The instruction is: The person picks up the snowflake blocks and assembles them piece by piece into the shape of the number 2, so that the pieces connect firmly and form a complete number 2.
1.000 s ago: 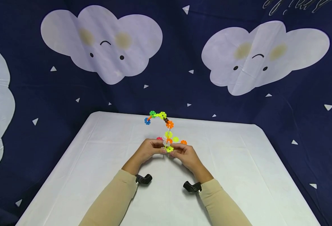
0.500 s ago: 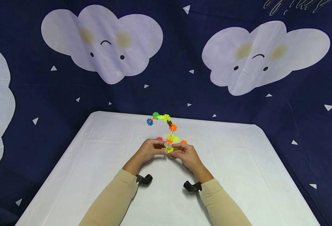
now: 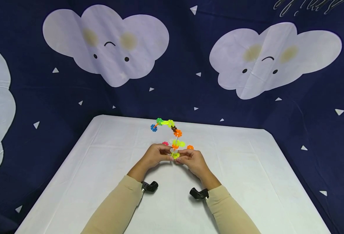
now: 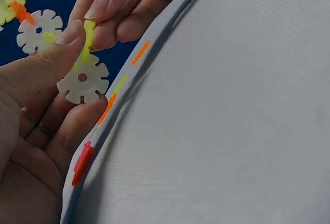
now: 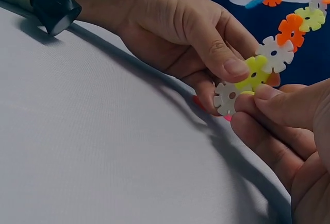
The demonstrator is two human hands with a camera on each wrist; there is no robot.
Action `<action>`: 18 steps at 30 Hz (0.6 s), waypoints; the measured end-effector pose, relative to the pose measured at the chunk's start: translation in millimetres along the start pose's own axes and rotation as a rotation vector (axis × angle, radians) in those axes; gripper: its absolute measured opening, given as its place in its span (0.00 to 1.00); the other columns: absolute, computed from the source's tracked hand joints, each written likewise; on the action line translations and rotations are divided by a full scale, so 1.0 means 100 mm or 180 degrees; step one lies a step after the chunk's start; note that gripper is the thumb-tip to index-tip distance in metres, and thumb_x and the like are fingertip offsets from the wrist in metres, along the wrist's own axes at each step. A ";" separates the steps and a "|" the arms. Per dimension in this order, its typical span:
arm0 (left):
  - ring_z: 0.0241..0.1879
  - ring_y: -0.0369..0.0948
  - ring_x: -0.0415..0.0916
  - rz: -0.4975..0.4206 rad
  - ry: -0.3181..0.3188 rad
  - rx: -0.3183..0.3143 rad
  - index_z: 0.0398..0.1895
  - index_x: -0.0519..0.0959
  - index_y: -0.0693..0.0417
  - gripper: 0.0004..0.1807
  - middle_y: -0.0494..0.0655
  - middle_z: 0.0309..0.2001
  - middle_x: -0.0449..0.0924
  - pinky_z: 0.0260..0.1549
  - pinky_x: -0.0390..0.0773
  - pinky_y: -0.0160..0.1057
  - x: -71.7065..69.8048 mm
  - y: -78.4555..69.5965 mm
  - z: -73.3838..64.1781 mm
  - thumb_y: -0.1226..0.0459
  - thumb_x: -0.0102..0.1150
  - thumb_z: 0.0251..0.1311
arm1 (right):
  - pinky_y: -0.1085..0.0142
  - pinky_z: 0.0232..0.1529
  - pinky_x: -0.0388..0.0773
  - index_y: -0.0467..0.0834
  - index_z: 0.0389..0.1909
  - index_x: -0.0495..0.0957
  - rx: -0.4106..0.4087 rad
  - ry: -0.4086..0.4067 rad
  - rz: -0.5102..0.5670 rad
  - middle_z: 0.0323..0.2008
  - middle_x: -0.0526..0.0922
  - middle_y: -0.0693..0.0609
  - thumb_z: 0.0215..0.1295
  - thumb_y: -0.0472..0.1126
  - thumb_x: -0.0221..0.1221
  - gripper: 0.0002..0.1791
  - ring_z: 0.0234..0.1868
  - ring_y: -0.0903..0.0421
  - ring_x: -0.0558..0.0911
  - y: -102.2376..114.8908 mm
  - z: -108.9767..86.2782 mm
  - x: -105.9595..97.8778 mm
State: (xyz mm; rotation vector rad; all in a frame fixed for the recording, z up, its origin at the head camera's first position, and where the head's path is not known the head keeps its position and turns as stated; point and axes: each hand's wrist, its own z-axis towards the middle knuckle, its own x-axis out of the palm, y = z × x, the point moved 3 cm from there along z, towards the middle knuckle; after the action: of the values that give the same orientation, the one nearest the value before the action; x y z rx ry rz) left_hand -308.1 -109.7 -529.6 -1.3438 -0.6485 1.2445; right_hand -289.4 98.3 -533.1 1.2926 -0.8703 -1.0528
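Note:
A chain of notched plastic snowflake discs [image 3: 177,133] curves up from between my two hands, its far end curling left to a blue disc [image 3: 154,128]. My left hand [image 3: 156,153] grips the near end, thumb by the yellow disc [image 5: 258,65] and fingertips under a white disc [image 4: 95,84]. Opposite it, my right hand [image 3: 193,159] pinches the edge of the yellow disc between thumb and fingers. More white, orange and yellow discs follow upward in the right wrist view. The fingers partly hide the joint between the white and yellow discs.
On the white-covered table [image 3: 107,195], loose discs lie behind the hands: a pink disc [image 3: 165,143] to the left and an orange disc [image 3: 190,147] to the right. A dark blue cloud-patterned cloth [image 3: 183,58] hangs past the table's far edge. Each wrist carries a black camera.
The chain's upper part has dipped a little lower and shifted slightly, first right, then partly back left. Both hands have stayed nearly in place, keeping their grip.

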 end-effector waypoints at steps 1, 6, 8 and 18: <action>0.40 0.44 0.83 0.0013 -0.0009 -0.0008 0.51 0.86 0.70 0.21 0.54 0.41 0.87 0.42 0.83 0.40 0.00 0.00 0.00 0.73 0.80 0.54 | 0.57 0.46 0.86 0.21 0.56 0.79 -0.0001 -0.0005 -0.0024 0.45 0.87 0.32 0.67 0.21 0.65 0.17 0.41 0.43 0.90 0.00 0.00 0.00; 0.41 0.44 0.84 0.0082 -0.0018 -0.0016 0.51 0.87 0.68 0.20 0.50 0.40 0.88 0.45 0.84 0.42 0.01 -0.03 0.00 0.72 0.80 0.54 | 0.58 0.45 0.86 0.21 0.55 0.79 -0.0033 0.0017 -0.0104 0.43 0.87 0.33 0.66 0.20 0.64 0.17 0.41 0.42 0.90 0.02 0.01 -0.02; 0.41 0.44 0.84 0.0114 0.0001 0.0022 0.50 0.87 0.67 0.20 0.50 0.41 0.88 0.45 0.84 0.41 0.01 -0.04 0.00 0.72 0.80 0.54 | 0.58 0.45 0.86 0.22 0.55 0.80 -0.0017 0.0019 -0.0131 0.41 0.88 0.33 0.66 0.20 0.64 0.16 0.40 0.42 0.90 0.03 0.01 -0.03; 0.42 0.43 0.84 0.0207 -0.0014 0.0041 0.49 0.89 0.63 0.18 0.48 0.42 0.87 0.45 0.84 0.39 0.07 -0.08 0.02 0.73 0.80 0.54 | 0.55 0.44 0.86 0.21 0.54 0.79 0.0096 0.0015 -0.0150 0.40 0.88 0.33 0.66 0.20 0.65 0.17 0.40 0.38 0.89 0.06 0.00 -0.05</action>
State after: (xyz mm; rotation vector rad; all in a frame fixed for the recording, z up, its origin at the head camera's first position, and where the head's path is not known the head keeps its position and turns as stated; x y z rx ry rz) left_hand -305.3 -101.5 -523.3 -1.3612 -0.6029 1.3019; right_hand -290.6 102.8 -527.1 1.3459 -0.8587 -1.0768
